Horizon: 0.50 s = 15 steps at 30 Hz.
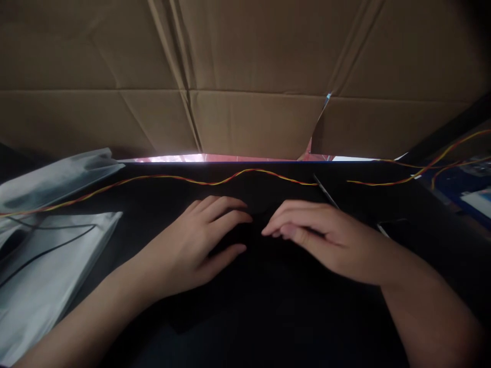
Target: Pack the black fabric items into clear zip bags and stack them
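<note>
My left hand (209, 235) is over the black tabletop (245, 317), with its thumb apart from its bent fingers and nothing visible between them. Facing it across a narrow dark gap is my right hand (318, 230). Its fingers lie together and its thumb rests close against them; whether anything small is between them is hidden. Beyond both hands, a twisted red and yellow wire (215, 183) runs across the table. A thin dark stick-like object (324, 190) lies just behind my right hand, its near end covered by that hand.
Creased cardboard (249, 122) stands across the back. To the left are a translucent plastic bag (57, 176), a white bag or sheet (76, 260) and a black cable (57, 248). More twisted wire (441, 156) and a dark flat object (395, 225) are at right.
</note>
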Each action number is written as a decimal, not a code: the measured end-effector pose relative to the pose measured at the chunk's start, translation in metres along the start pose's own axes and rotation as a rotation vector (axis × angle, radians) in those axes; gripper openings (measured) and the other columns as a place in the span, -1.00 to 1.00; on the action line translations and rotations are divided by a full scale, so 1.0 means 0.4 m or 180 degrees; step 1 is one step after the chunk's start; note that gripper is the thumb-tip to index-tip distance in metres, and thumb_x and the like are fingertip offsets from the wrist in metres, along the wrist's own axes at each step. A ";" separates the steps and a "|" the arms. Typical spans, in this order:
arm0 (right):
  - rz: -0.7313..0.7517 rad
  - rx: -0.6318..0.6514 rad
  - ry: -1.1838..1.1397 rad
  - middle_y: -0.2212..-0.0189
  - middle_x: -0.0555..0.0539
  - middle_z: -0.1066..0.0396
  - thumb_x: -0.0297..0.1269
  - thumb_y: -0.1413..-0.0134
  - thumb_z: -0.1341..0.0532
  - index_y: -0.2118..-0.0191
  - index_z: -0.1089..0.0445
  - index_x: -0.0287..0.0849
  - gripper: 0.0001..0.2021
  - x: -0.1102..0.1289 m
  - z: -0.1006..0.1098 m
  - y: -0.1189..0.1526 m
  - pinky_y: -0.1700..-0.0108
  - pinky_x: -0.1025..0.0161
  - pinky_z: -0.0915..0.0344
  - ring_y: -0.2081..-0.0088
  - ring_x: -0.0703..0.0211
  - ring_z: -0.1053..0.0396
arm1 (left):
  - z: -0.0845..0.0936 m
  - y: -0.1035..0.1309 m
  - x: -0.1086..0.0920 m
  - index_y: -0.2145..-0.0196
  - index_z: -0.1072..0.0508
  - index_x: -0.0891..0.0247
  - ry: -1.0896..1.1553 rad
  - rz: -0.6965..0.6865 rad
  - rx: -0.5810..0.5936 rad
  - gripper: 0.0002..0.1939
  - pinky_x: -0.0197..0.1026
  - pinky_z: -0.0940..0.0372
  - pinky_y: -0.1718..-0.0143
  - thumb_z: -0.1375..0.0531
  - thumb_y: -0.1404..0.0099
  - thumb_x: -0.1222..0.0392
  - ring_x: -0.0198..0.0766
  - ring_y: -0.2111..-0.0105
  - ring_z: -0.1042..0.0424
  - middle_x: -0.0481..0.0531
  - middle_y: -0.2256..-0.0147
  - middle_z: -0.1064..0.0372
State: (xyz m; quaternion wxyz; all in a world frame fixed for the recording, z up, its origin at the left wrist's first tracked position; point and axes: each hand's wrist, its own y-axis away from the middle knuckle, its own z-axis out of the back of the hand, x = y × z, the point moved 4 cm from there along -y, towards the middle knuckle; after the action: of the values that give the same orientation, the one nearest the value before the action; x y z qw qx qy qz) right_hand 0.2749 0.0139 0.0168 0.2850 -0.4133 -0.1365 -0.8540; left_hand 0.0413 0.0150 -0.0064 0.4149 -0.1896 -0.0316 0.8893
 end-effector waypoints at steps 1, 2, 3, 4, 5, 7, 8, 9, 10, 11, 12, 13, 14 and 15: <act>-0.0050 -0.0242 0.0011 0.02 0.00 -0.61 -0.15 -0.53 -0.17 -0.03 -0.59 0.10 -0.78 -0.010 0.027 0.003 -0.07 0.12 -0.46 0.01 0.09 -0.57 | 0.004 -0.002 -0.010 -0.30 -0.41 0.06 -0.0034 -0.0083 -0.0080 -0.60 0.12 -0.34 -0.24 -0.20 -0.57 0.09 0.06 -0.27 -0.38 0.13 -0.34 -0.34; -0.0200 -0.0460 0.0078 0.09 -0.01 -0.62 -0.06 -0.51 -0.20 -0.01 -0.59 0.09 -0.78 -0.026 0.051 0.006 0.00 0.12 -0.48 0.07 0.08 -0.58 | 0.004 -0.003 -0.021 -0.35 -0.37 0.04 -0.0080 -0.0177 -0.0106 -0.56 0.13 -0.33 -0.26 -0.19 -0.58 0.10 0.07 -0.31 -0.35 0.13 -0.38 -0.30; -0.0452 -0.0591 0.0200 0.16 -0.01 -0.62 0.02 -0.47 -0.22 0.02 -0.58 0.08 -0.76 -0.046 0.069 0.011 0.10 0.12 -0.50 0.15 0.07 -0.59 | 0.001 -0.005 -0.031 -0.39 -0.33 0.01 -0.0138 -0.0274 -0.0088 -0.52 0.15 -0.32 -0.27 -0.18 -0.59 0.10 0.08 -0.34 -0.32 0.11 -0.41 -0.28; -0.0766 -0.0619 0.0367 0.25 -0.01 -0.62 0.08 -0.44 -0.24 0.06 -0.57 0.05 -0.73 -0.070 0.080 0.016 0.22 0.14 -0.49 0.24 0.06 -0.59 | -0.005 -0.006 -0.039 -0.42 -0.31 -0.02 -0.0205 -0.0356 -0.0031 -0.50 0.17 -0.30 -0.27 -0.17 -0.59 0.11 0.09 -0.36 -0.30 0.09 -0.43 -0.26; -0.1115 -0.0549 0.0556 0.32 -0.01 -0.60 0.14 -0.41 -0.24 0.13 -0.55 0.02 -0.68 -0.095 0.086 0.022 0.32 0.15 -0.46 0.32 0.06 -0.58 | -0.012 -0.006 -0.043 -0.41 -0.33 -0.03 -0.0274 -0.0420 0.0032 -0.52 0.18 -0.30 -0.27 -0.17 -0.59 0.12 0.11 -0.37 -0.29 0.07 -0.44 -0.26; -0.1750 -0.0215 0.0857 0.43 -0.03 -0.57 0.25 -0.35 -0.24 0.25 -0.50 -0.04 -0.57 -0.142 0.083 0.032 0.46 0.17 -0.37 0.46 0.07 -0.54 | -0.027 -0.006 -0.040 -0.29 -0.45 0.00 -0.0372 -0.0450 0.0167 -0.63 0.21 -0.30 -0.25 -0.19 -0.59 0.14 0.13 -0.34 -0.33 0.06 -0.39 -0.33; -0.1966 -0.0035 0.0885 0.44 -0.05 -0.57 0.30 -0.32 -0.24 0.28 -0.48 -0.05 -0.52 -0.160 0.077 0.036 0.50 0.17 -0.35 0.49 0.06 -0.53 | -0.031 -0.005 -0.034 -0.20 -0.51 0.03 -0.0393 -0.0426 0.0217 -0.71 0.22 -0.31 -0.23 -0.20 -0.58 0.14 0.13 -0.30 -0.37 0.07 -0.35 -0.38; -0.2085 0.0111 0.0807 0.42 -0.07 -0.59 0.35 -0.28 -0.24 0.28 -0.47 -0.06 -0.49 -0.171 0.068 0.037 0.52 0.17 -0.35 0.49 0.05 -0.54 | -0.033 -0.003 -0.027 -0.12 -0.54 0.07 -0.0400 -0.0384 0.0235 -0.77 0.22 -0.33 -0.20 -0.20 -0.57 0.14 0.13 -0.26 -0.41 0.08 -0.30 -0.42; -0.2115 0.0213 0.0662 0.38 -0.08 -0.60 0.37 -0.25 -0.26 0.28 -0.45 -0.06 -0.47 -0.176 0.059 0.035 0.53 0.18 -0.37 0.47 0.04 -0.56 | -0.032 -0.002 -0.018 -0.07 -0.55 0.10 -0.0395 -0.0322 0.0234 -0.80 0.21 -0.36 -0.16 -0.21 -0.57 0.14 0.12 -0.21 -0.44 0.10 -0.25 -0.45; -0.2078 0.0276 0.0504 0.34 -0.09 -0.61 0.38 -0.22 -0.29 0.26 -0.43 -0.06 -0.47 -0.176 0.050 0.030 0.53 0.19 -0.38 0.44 0.03 -0.58 | -0.028 0.000 -0.008 -0.07 -0.54 0.12 -0.0381 -0.0246 0.0214 -0.80 0.20 -0.38 -0.13 -0.21 -0.57 0.11 0.11 -0.17 -0.46 0.13 -0.22 -0.45; -0.2008 0.0299 0.0380 0.30 -0.08 -0.61 0.36 -0.19 -0.32 0.26 -0.41 -0.05 -0.49 -0.171 0.042 0.024 0.53 0.20 -0.38 0.42 0.03 -0.59 | -0.021 0.003 0.000 -0.12 -0.51 0.13 -0.0366 -0.0166 0.0176 -0.75 0.19 -0.40 -0.10 -0.21 -0.57 0.05 0.11 -0.14 -0.48 0.15 -0.21 -0.45; -0.1930 0.0277 0.0319 0.27 -0.07 -0.61 0.31 -0.19 -0.35 0.25 -0.40 -0.05 -0.52 -0.164 0.034 0.017 0.52 0.21 -0.38 0.40 0.04 -0.59 | -0.013 0.005 0.008 -0.20 -0.46 0.15 -0.0356 -0.0083 0.0130 -0.65 0.18 -0.42 -0.09 -0.21 -0.57 -0.01 0.11 -0.12 -0.48 0.18 -0.22 -0.44; -0.1858 0.0210 0.0343 0.25 -0.06 -0.60 0.25 -0.20 -0.36 0.24 -0.40 -0.04 -0.56 -0.156 0.029 0.009 0.49 0.21 -0.38 0.37 0.05 -0.58 | -0.005 0.007 0.012 -0.30 -0.39 0.15 -0.0351 -0.0019 0.0084 -0.54 0.18 -0.43 -0.09 -0.21 -0.58 -0.07 0.12 -0.13 -0.47 0.21 -0.24 -0.42; -0.1784 0.0110 0.0437 0.25 -0.05 -0.60 0.16 -0.21 -0.37 0.24 -0.40 -0.04 -0.63 -0.147 0.025 0.002 0.45 0.21 -0.38 0.34 0.05 -0.58 | 0.002 0.008 0.012 -0.39 -0.30 0.14 -0.0352 -0.0005 0.0043 -0.44 0.19 -0.43 -0.11 -0.20 -0.58 -0.11 0.13 -0.16 -0.46 0.23 -0.27 -0.38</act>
State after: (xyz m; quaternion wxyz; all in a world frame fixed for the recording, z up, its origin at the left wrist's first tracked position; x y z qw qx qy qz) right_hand 0.3107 0.0397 -0.0231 0.0535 -0.2958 -0.2403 -0.9230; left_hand 0.0357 0.0167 -0.0077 0.4144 -0.1374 -0.0487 0.8983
